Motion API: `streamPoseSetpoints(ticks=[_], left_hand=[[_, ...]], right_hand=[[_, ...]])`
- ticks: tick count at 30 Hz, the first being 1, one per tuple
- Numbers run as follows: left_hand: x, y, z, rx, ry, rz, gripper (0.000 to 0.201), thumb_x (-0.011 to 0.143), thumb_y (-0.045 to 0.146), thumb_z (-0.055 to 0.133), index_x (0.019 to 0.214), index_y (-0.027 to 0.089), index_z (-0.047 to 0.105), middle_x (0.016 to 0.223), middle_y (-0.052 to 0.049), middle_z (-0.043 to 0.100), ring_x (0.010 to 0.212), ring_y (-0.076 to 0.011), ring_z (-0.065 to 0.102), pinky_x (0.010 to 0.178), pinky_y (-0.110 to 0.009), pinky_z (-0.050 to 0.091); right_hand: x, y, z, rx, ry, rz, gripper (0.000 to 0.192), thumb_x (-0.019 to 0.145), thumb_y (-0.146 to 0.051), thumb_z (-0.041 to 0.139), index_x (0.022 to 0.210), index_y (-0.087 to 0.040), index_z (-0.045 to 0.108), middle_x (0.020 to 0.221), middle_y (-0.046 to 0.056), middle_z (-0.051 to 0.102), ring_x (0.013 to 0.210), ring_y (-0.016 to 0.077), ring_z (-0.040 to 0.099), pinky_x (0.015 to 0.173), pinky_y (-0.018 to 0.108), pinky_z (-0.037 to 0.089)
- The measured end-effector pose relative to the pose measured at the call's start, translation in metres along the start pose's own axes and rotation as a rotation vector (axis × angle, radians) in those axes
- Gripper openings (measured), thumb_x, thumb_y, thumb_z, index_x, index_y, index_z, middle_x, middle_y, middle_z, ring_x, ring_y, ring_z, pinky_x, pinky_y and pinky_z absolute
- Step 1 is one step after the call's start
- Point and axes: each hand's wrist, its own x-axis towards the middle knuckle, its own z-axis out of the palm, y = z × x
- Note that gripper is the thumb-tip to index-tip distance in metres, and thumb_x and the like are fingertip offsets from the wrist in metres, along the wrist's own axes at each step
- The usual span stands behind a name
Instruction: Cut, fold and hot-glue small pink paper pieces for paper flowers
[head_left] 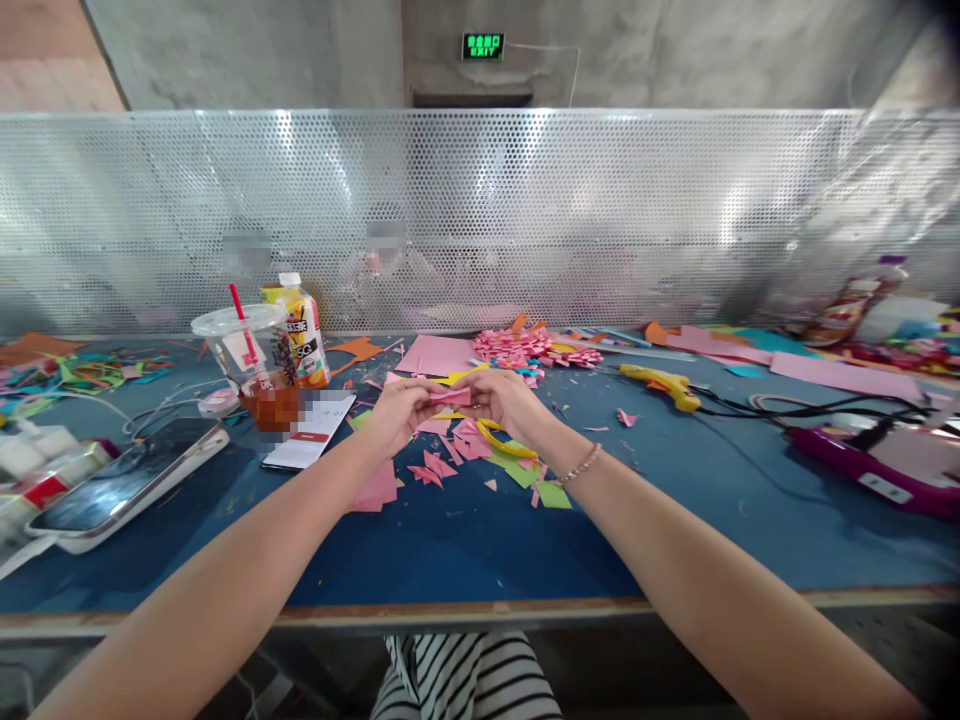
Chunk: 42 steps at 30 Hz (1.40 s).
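My left hand (401, 408) and my right hand (504, 400) are both closed on a small pink paper piece (452, 396). I pinch it from each end, and it sits between my hands, just above the blue counter (675, 500). Right under my hands lie more pink paper bits (431, 470), some green bits (551, 493), and yellow scissors (504, 444) that touch my right wrist. Behind the pink paper piece, farther from me, is a heap of pink paper bows (525, 350) and a flat pink sheet (437, 354). To the right of that piece lies a yellow glue gun (664, 385). To the left of it stand a plastic cup with a red straw (251, 365) and a yellow drink bottle (304, 335). A phone (131, 485) lies well off to the left, near the edge.
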Motion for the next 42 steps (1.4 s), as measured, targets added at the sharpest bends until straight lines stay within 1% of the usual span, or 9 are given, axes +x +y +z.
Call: streamPoseSetpoints(ticks=[3, 5, 10, 14, 21, 25, 29, 35, 42], left_hand=[[-0.001, -0.001, 0.001, -0.007, -0.037, 0.029, 0.008, 0.062, 0.008, 0.057, 0.066, 0.01, 0.064, 0.071, -0.006, 0.066, 0.069, -0.0116, 0.061, 0.074, -0.027, 0.049], [-0.001, -0.002, 0.001, 0.037, -0.061, 0.061, 0.011, 0.06, 0.011, 0.065, 0.071, 0.01, 0.063, 0.072, -0.005, 0.066, 0.07, -0.0123, 0.062, 0.075, -0.027, 0.049], [-0.001, -0.004, -0.001, 0.099, -0.062, 0.084, 0.026, 0.055, 0.013, 0.073, 0.079, 0.011, 0.062, 0.071, -0.002, 0.064, 0.067, -0.0105, 0.062, 0.071, -0.025, 0.049], [0.0, -0.004, -0.002, 0.103, -0.054, 0.061, 0.024, 0.057, 0.015, 0.073, 0.079, 0.01, 0.063, 0.07, -0.003, 0.064, 0.065, -0.0106, 0.062, 0.069, -0.026, 0.05], [-0.001, -0.001, -0.002, 0.091, -0.052, 0.053, 0.019, 0.058, 0.016, 0.072, 0.075, 0.01, 0.065, 0.07, -0.003, 0.066, 0.065, -0.0102, 0.062, 0.074, -0.026, 0.05], [-0.002, 0.001, 0.0, 0.104, -0.01, 0.035, 0.016, 0.057, 0.016, 0.073, 0.069, 0.01, 0.064, 0.067, -0.003, 0.065, 0.062, -0.0097, 0.061, 0.071, -0.025, 0.05], [-0.002, 0.002, 0.001, 0.148, 0.048, 0.031, 0.02, 0.054, 0.018, 0.075, 0.067, 0.011, 0.062, 0.061, -0.001, 0.062, 0.057, -0.0106, 0.061, 0.066, -0.026, 0.05], [-0.001, 0.001, 0.0, 0.162, 0.042, 0.055, 0.022, 0.053, 0.021, 0.076, 0.067, 0.012, 0.062, 0.06, 0.0, 0.062, 0.054, -0.0095, 0.06, 0.065, -0.026, 0.05], [0.0, 0.001, -0.001, 0.17, 0.05, 0.038, 0.022, 0.05, 0.017, 0.076, 0.067, 0.01, 0.065, 0.064, -0.004, 0.066, 0.06, -0.0131, 0.063, 0.069, -0.028, 0.051]], right_hand=[[0.001, 0.003, 0.001, -0.095, 0.043, -0.031, 0.006, 0.072, -0.019, 0.059, 0.07, -0.014, 0.06, 0.065, 0.002, 0.062, 0.062, 0.0094, 0.062, 0.068, 0.025, 0.053], [0.003, 0.006, 0.002, -0.166, 0.067, -0.053, 0.007, 0.068, -0.019, 0.064, 0.071, -0.014, 0.06, 0.066, 0.001, 0.062, 0.063, 0.0088, 0.061, 0.069, 0.023, 0.053], [0.004, 0.01, 0.004, -0.196, 0.121, -0.115, 0.008, 0.069, -0.013, 0.061, 0.076, -0.015, 0.058, 0.066, -0.001, 0.06, 0.059, 0.0078, 0.06, 0.064, 0.022, 0.053], [0.006, 0.01, 0.002, -0.252, 0.145, -0.117, 0.005, 0.069, -0.014, 0.061, 0.073, -0.015, 0.058, 0.066, 0.0, 0.061, 0.054, 0.0076, 0.059, 0.058, 0.022, 0.053], [0.008, 0.009, 0.001, -0.251, 0.171, -0.114, 0.006, 0.069, -0.016, 0.062, 0.074, -0.015, 0.059, 0.066, 0.001, 0.062, 0.056, 0.0092, 0.06, 0.056, 0.021, 0.053], [0.008, 0.009, 0.001, -0.274, 0.171, -0.107, 0.003, 0.071, -0.016, 0.06, 0.074, -0.015, 0.06, 0.067, 0.002, 0.063, 0.058, 0.0103, 0.062, 0.057, 0.021, 0.054], [0.007, 0.007, 0.001, -0.318, 0.188, -0.112, 0.003, 0.07, -0.017, 0.061, 0.073, -0.015, 0.061, 0.067, 0.002, 0.064, 0.057, 0.011, 0.063, 0.056, 0.022, 0.054], [0.007, 0.007, 0.0, -0.311, 0.18, -0.13, 0.005, 0.069, -0.016, 0.062, 0.074, -0.016, 0.061, 0.066, 0.001, 0.064, 0.056, 0.0104, 0.062, 0.055, 0.022, 0.053], [0.01, 0.011, -0.003, -0.396, 0.154, -0.185, 0.007, 0.068, -0.017, 0.061, 0.075, -0.016, 0.062, 0.068, 0.002, 0.064, 0.062, 0.0112, 0.062, 0.06, 0.024, 0.053]])
